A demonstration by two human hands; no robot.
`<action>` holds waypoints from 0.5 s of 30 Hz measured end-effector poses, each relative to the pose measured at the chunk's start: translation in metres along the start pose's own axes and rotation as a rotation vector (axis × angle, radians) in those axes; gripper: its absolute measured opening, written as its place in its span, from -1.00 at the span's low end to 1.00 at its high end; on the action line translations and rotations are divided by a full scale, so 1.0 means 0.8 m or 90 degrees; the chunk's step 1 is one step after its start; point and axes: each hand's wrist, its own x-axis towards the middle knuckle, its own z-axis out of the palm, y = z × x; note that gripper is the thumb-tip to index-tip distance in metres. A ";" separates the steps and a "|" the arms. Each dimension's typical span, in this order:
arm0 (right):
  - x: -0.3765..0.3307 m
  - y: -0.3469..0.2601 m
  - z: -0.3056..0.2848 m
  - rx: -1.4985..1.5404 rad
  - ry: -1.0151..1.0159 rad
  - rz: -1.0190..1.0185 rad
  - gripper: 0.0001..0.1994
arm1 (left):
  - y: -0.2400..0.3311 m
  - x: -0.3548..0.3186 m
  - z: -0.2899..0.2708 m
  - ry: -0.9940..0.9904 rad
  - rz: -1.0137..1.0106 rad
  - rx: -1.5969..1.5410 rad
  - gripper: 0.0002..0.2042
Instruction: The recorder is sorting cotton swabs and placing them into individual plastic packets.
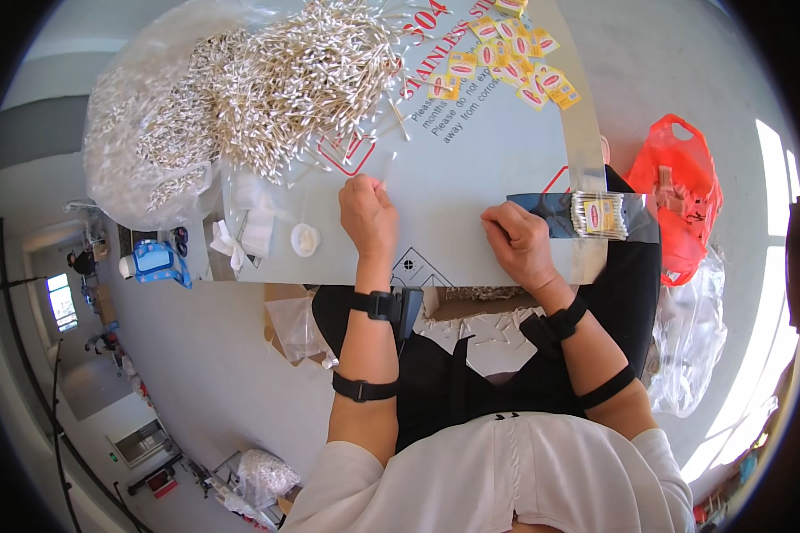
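Observation:
My left hand (371,218) is closed in a pinch above the table, just below the heap of cotton swabs (307,84). A faint thin whitish thing shows at its fingertips, too small to make out. My right hand (517,240) is curled closed beside the left end of a dark glossy strip (549,214); what its fingers hold, if anything, is hidden. On the strip's right part lies a clear packet of cotton swabs (583,215) with a yellow card (601,216). Several yellow-and-white cards (507,53) lie scattered at the far right of the table.
A clear plastic bag (120,142) spreads under the swabs at the left. A small white dish (305,240) and white wads (256,233) sit near the front left edge. Beyond the right edge hangs a red plastic bag (676,195). An open carton (471,304) shows below the table.

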 end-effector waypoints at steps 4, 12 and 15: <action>0.000 -0.001 -0.003 0.008 0.004 0.010 -0.95 | 0.027 -0.025 0.001 -0.074 0.210 -0.079 -0.85; 0.000 0.000 -0.002 0.027 -0.001 0.012 -0.93 | 0.049 0.053 0.009 -0.048 0.157 -0.132 -0.65; 0.000 -0.001 -0.002 0.024 -0.007 0.011 -0.92 | 0.050 0.092 0.014 0.049 0.126 0.020 -0.68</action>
